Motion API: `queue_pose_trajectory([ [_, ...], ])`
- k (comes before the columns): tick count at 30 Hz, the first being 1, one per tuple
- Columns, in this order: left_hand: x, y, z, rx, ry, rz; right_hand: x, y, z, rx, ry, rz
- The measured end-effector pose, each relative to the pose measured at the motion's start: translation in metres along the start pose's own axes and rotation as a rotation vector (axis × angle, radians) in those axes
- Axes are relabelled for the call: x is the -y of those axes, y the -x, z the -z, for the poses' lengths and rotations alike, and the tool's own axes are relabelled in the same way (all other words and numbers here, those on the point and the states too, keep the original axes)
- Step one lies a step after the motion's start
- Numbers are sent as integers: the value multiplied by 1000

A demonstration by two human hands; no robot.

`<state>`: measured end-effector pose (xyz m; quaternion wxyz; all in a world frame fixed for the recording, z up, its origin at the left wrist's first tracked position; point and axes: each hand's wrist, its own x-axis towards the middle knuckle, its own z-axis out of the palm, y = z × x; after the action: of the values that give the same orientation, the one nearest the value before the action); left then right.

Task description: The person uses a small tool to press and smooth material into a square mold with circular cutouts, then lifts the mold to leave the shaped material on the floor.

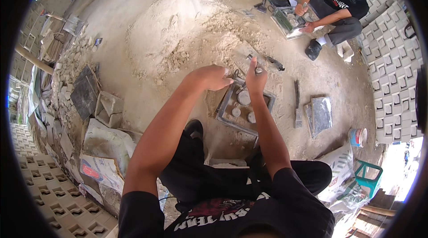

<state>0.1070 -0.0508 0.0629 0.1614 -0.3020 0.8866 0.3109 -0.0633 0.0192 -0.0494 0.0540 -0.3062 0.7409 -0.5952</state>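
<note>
Between my knees and a sand heap lies a dark rectangular metal mould (227, 123) with several round grey cores (244, 98) standing inside it. My left hand (217, 78) is at its far left corner, fingers curled and thumb reaching toward a small metal loop (236, 75); what those fingers hold, if anything, is hidden. Above the far right side of the mould, my right hand (257, 78) is closed around the handle of a trowel. Its flat grey blade (243, 53) points away from me over the sand's edge.
A large pale sand heap (178, 24) spreads beyond the mould. To the right lie a long dark bar (298, 104), flat dark plates (321, 115) and a paint can (358, 137). A co-worker (339, 6) squats at far right over another mould (285, 23). Stacked pale blocks (394, 68) line the right wall.
</note>
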Motion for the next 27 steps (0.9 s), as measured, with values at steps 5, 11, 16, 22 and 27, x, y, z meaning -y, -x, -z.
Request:
queue_pose_trajectory([
  [5,2,1,4,-15,12,21,-4,-13,6,41,-58,-29],
  [11,13,0,-1,-17,-58,55,2,-15,14,50,-22,17],
  [16,10,2,3,-18,12,31,-8,-25,15,71,103,18],
  [22,13,-13,-1,-31,24,5,-26,-18,22,24,53,-5],
  [27,8,-13,-2,-28,8,1,-15,-10,29,19,-80,-22],
])
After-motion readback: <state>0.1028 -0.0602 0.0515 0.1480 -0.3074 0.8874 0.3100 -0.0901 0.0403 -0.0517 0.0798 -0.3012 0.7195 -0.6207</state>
